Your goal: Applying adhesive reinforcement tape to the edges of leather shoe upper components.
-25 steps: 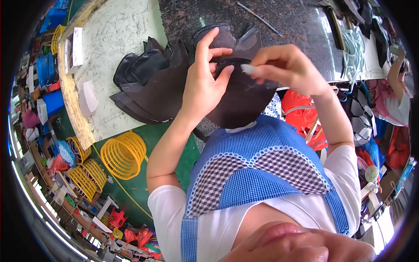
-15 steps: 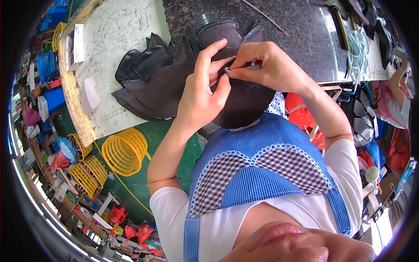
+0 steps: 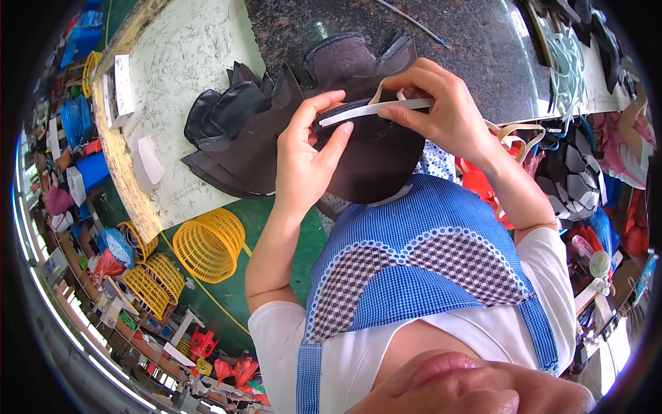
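A narrow white strip (image 3: 358,111) lies along the top edge of a dark brown, leather-like piece (image 3: 372,165) held close to my apron. My left hand (image 3: 301,148) pinches that piece at its left corner, thumb and forefinger over the strip's end. Further along, my right hand (image 3: 452,114) grips the strip between thumb and fingers, and a cream length of it loops up behind the fingers. Another dark piece with a curved, padded edge (image 3: 345,58) lies just beyond my hands. To the left rests a pile of similar dark pieces (image 3: 238,152), overlapping each other.
A pen-like stick (image 3: 414,24) lies on the dark stone tabletop (image 3: 483,76). Pale cords (image 3: 567,69) hang over the table's right side. The white board (image 3: 186,62) at left has a worn edge. Yellow baskets (image 3: 210,245) stand on the green floor. A co-worker's arm shows far right.
My hands have moved apart along the dark piece's edge. The white strip, mostly hidden by my fingers before, now stretches between them.
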`<state>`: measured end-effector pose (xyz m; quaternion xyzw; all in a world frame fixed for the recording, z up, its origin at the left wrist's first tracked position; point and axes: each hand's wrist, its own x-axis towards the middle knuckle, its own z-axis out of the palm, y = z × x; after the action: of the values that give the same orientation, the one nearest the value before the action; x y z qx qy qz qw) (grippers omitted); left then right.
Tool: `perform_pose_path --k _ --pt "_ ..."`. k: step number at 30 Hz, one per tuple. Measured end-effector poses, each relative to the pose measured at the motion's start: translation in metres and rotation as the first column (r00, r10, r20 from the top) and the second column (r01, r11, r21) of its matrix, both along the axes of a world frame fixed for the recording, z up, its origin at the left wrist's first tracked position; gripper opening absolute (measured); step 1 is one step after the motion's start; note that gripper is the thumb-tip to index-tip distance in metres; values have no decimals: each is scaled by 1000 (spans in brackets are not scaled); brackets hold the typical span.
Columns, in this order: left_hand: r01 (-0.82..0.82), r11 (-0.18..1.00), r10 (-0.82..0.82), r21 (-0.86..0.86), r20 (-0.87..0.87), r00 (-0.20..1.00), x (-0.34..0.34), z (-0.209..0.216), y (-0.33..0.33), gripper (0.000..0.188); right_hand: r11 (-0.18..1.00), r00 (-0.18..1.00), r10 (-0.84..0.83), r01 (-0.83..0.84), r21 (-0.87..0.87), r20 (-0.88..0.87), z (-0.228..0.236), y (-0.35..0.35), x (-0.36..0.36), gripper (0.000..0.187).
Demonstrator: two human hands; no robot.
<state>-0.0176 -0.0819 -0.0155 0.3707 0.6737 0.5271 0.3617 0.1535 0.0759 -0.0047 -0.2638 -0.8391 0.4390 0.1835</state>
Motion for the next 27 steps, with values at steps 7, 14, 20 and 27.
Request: perform_pose_path --k 7,14,20,27 --pt "20 999 -1 47 -381 925 0 -12 4 27 926 918 361 -333 178 -163 32 -12 7 21" --pt "-40 991 14 -127 -202 979 -1 -9 3 31 896 912 364 -399 -194 -191 44 3 20 8" --pt "112 993 -109 -40 70 992 -6 10 2 46 810 991 131 -110 -576 -6 30 17 9 14" --pt "196 979 -185 -51 166 969 -9 18 0 50 870 970 243 -215 -443 6 19 24 -2 16"
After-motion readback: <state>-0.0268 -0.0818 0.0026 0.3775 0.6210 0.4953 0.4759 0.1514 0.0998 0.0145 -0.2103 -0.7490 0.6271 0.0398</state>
